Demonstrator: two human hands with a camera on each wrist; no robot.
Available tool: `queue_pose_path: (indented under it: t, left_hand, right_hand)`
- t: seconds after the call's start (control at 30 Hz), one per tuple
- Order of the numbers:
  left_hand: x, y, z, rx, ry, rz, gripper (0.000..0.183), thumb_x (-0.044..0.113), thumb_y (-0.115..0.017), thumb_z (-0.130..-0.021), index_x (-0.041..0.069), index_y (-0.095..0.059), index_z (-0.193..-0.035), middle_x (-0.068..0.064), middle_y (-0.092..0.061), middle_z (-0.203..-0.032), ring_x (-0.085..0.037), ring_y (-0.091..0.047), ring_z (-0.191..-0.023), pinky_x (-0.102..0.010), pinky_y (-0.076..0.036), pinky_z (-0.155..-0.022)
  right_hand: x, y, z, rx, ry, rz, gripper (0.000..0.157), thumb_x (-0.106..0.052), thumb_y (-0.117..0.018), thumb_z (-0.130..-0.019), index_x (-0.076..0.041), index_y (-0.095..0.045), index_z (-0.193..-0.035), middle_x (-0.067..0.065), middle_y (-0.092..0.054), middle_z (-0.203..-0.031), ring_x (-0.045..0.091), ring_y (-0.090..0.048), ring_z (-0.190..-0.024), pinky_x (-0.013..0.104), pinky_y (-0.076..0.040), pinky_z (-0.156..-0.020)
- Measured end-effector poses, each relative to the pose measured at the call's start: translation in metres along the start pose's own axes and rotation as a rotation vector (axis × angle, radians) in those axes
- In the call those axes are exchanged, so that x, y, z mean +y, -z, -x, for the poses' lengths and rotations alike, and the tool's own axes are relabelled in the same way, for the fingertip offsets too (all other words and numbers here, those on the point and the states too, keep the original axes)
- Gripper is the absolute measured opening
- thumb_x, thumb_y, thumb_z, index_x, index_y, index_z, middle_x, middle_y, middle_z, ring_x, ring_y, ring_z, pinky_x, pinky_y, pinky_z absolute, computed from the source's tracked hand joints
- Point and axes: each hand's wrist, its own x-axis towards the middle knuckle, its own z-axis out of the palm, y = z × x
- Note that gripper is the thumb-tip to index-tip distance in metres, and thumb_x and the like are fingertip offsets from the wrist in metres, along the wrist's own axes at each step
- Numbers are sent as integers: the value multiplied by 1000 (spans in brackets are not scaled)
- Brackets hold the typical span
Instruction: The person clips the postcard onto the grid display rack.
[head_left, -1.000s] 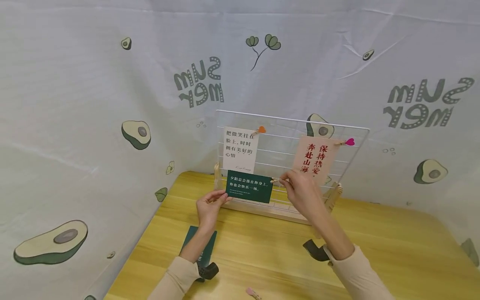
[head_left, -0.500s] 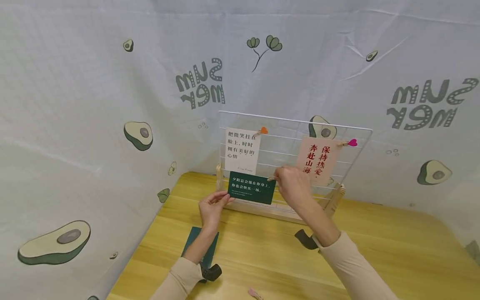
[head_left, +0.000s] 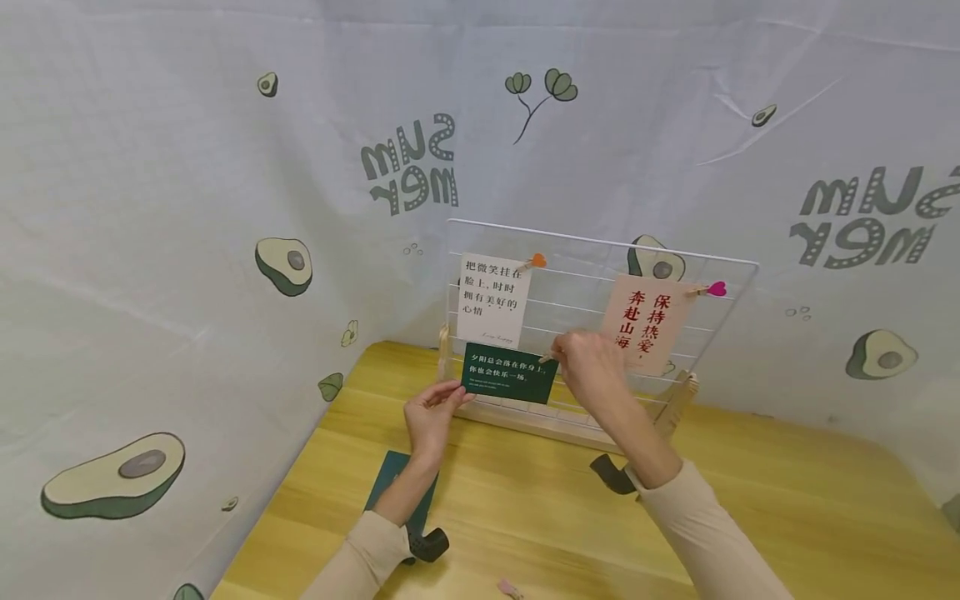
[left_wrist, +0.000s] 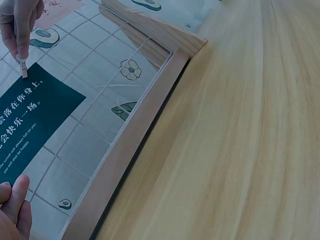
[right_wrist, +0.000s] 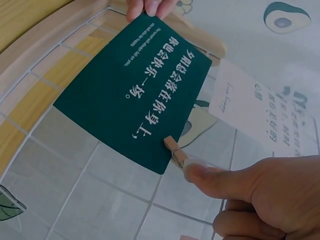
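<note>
A dark green card (head_left: 510, 375) with white writing stands against the white wire grid rack (head_left: 600, 242), below a white card (head_left: 486, 321). My left hand (head_left: 433, 421) pinches its lower left corner between thumb and fingers. At the upper right corner, my right hand (head_left: 594, 367) pinches a small wooden clothespin (right_wrist: 174, 149). In the right wrist view the clothespin's tip lies over the card's corner; whether it also bites a wire is hidden. An orange heart clothespin (head_left: 537, 261) holds the white card. A magenta heart clothespin (head_left: 716, 289) holds a pink card (head_left: 660, 317).
Another dark teal card or booklet (head_left: 387, 475) lies on the wooden table (head_left: 525, 500), partly under my left forearm. A pink-topped clothespin (head_left: 507, 588) lies near the front edge of view. A patterned curtain (head_left: 187, 208) hangs behind the rack.
My right hand has moved left, bringing the clothespin further onto the green card's upper right corner. The left hand keeps its pinch on the card. The head view has shifted slightly.
</note>
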Motion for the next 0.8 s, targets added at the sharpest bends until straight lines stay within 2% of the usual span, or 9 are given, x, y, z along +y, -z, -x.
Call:
queue_pose_path:
  t: [0.13,0.3,0.4,0.6,0.8]
  left_hand:
    - [-1,-2,2,10,-10,-57,18,-3,-74,-92,-9,-75,-109,-30,-75,-104,-37,-78,-95,-24,-61,-84]
    - [0,-5,5,-22,-27,-144,25,-2,-69,-97,-8,-71,-121,-30,-72,-118,-39,-73,-112,-23,-59,-87]
    - [0,-5,5,-47,-24,-154,27,-1,-67,-98,-7,-70,-125,-29,-71,-122,-39,-71,-117,-22,-58,-90]
    - [3,-4,6,-92,-32,-178,30,3,-66,-100,-5,-68,-129,-28,-70,-126,-40,-68,-121,-23,-58,-91]
    - [3,-4,7,-89,-44,-216,30,6,-68,-99,-5,-69,-127,-26,-71,-125,-37,-70,-119,-25,-58,-91]
  right_hand:
    - [0,2,-1,-25,2,-6,5,1,-77,-89,0,-81,-91,15,-80,-89,21,-64,-62,29,-47,-50]
    - [-1,3,-2,-53,-15,-9,8,0,-75,-91,0,-81,-97,15,-80,-93,19,-57,-57,25,-38,-47]
    - [-2,3,-2,-55,-9,-19,10,0,-74,-91,0,-81,-98,15,-80,-94,17,-54,-56,24,-33,-46]
    - [0,1,-2,-41,-11,-33,11,-1,-73,-92,-1,-81,-99,15,-80,-93,16,-51,-55,23,-30,-46]
    - [3,1,1,-35,-34,-68,15,-8,-73,-94,-1,-79,-106,18,-80,-96,15,-50,-53,23,-31,-45]
